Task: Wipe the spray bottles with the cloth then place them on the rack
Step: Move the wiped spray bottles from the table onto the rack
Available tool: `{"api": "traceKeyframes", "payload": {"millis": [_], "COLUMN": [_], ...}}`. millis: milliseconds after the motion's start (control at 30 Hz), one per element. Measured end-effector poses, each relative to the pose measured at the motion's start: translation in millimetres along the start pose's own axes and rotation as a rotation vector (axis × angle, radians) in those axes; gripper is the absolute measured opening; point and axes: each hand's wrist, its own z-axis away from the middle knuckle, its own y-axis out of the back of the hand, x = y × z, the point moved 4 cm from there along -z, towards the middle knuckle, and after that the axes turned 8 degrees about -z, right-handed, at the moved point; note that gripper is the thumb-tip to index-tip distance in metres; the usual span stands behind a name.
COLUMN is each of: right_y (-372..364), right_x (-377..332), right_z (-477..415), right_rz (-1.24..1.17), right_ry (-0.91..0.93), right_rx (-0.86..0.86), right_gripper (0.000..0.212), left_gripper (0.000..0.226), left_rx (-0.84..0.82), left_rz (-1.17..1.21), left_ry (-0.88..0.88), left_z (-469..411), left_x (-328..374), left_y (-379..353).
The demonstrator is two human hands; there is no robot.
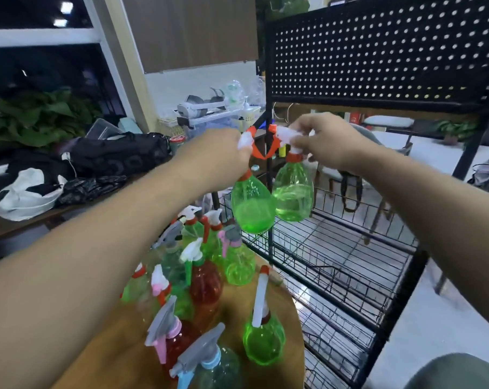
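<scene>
A black rack (378, 66) fills the right side, with a perforated back panel above and wire shelves (350, 248) below, on which no bottles are seen. A round wooden table (286, 304) stands just beside it. At the left, a long bench is heaped with a black bag (120, 153) and a white bag (27, 195), with a leafy plant (41, 113) behind.

A crowd of spray bottles (204, 276), green, red and clear, is packed on the table, and one green bottle (263, 341) stands apart nearer its edge.

Two green bottles are held up in the air in front of the rack, above its top wire shelf and side by side, so that their bodies appear to touch. The left bottle (253, 206) is gripped at its spray head by the left hand (223, 155); the right bottle (293, 195) is pinched at its spray head by the right hand (327, 141). No cloth can be made out.

The bottles are judged to be thin, smooth plastic, part-filled with liquid: fairly light, apt to swing and slosh when hung from the head, slippery if wet, and easily dented. A firmer hold would be had at the neck, or round the body.

The rack's front post (270, 175) stands right behind them and the shelf's raised wire edge must be cleared. The crowded bottles beneath could be knocked over.
</scene>
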Motion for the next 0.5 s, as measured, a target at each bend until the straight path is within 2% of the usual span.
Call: {"api": "traceKeyframes", "payload": {"millis": [100, 267, 333, 433, 500], "right_y": [-9, -34, -43, -58, -69], "right_x": [16, 44, 52, 62, 67], "right_z": [-21, -55, -68, -86, -101], "right_rz": [0.041, 0.108, 0.094, 0.056, 0.072], "right_ry": [-0.041, -0.109, -0.128, -0.177, -0.204], "right_rx": [0.047, 0.070, 0.102, 0.126, 0.113], "right_gripper": [0.011, 0.012, 0.015, 0.004, 0.007], "left_gripper": [0.044, 0.027, 0.029, 0.031, 0.031], "left_rx": [0.027, 0.020, 0.026, 0.001, -0.039], "left_rz": [0.005, 0.055, 0.071, 0.000, -0.059], "left_ry": [0.012, 0.020, 0.045, 0.025, 0.009], "left_z": [-20, -53, -66, -88, -104], "left_x": [1, -2, -7, -12, -17], "left_y": [-17, -63, -81, -107, -127]}}
